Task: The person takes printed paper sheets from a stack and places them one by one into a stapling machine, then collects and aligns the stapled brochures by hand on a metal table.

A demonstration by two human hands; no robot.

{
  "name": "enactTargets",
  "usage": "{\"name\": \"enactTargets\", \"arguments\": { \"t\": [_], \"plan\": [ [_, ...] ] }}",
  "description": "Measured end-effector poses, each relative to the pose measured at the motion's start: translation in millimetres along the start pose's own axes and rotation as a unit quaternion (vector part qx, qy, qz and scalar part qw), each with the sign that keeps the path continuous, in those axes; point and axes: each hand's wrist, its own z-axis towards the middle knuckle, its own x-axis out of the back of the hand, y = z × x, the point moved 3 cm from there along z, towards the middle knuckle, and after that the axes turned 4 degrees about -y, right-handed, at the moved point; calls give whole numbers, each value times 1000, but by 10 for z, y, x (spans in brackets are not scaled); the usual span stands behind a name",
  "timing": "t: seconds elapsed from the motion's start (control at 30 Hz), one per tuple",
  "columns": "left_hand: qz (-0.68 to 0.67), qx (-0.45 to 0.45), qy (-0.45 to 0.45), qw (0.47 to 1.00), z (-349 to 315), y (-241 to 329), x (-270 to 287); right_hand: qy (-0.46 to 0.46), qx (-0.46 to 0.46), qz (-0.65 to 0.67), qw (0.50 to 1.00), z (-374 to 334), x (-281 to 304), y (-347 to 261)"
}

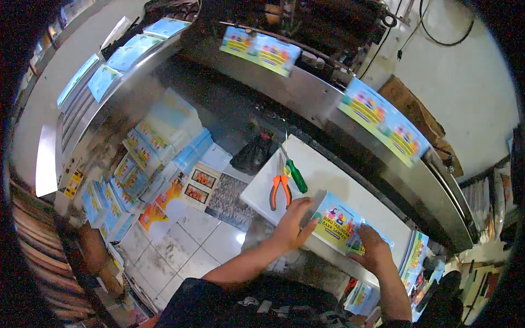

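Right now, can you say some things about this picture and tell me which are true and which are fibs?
1. The pliers lie beside the screwdriver on the white bench top. True.
2. The screwdriver's handle is yellow. False: it is green.
3. The right hand covers part of the colourful booklet. True.
4. The pliers are in someone's hand. False: the left hand is by the booklet's left end.
5. Booklet piles stand left of the bench top. True.

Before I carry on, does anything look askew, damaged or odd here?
Mildly, yes: the orange-handled pliers lie with handles spread beside the green screwdriver, loose on the white work surface near the booklets. The brown sheet by the wall has a ragged edge, as if torn.
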Motion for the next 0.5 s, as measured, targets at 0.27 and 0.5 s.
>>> {"name": "enactTargets", "arguments": {
  "t": [0.27,0.5],
  "plan": [
    [-25,0,-6,1000,-10,-40,1,-58,0,14,998,10,69,20],
    [-40,-8,11,999,-49,-106,-17,-137,-62,120,981,46,437,135]
  ]
}}
